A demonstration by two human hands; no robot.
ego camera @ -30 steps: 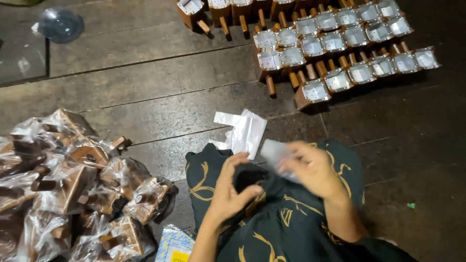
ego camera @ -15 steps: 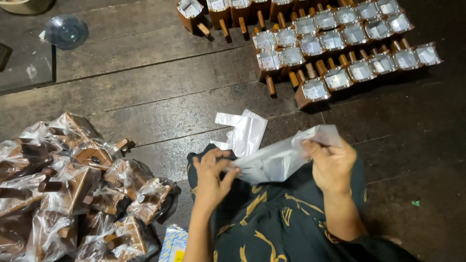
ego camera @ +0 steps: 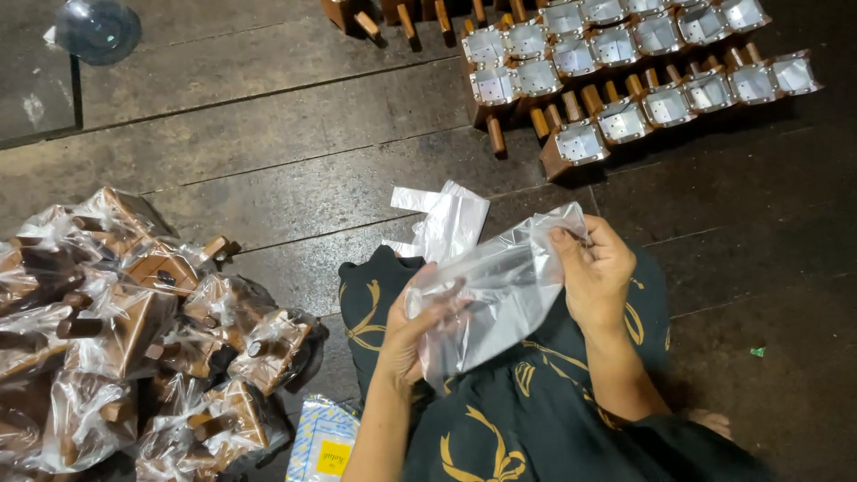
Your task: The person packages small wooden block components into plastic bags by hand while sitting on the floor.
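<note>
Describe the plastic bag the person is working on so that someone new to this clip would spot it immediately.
Start at the dark lap cloth with gold swirls at bottom centre. Just above it, the left hand and right hand stretch a clear plastic bag between them. Unlike the bagged wooden pieces heaped at left and the loose flat bags on the floor, it is empty and held up.

A clear plastic bag [ego camera: 500,295] is held open over the lap, with more flat clear bags [ego camera: 446,219] lying on the floor just beyond it. At the left, a heap of wooden pieces sealed in crinkled clear wrappers [ego camera: 134,330] covers the floor. At the bottom edge, beside the heap, lies a soft packet [ego camera: 323,442] patterned blue and white with a yellow rectangular label.
</note>
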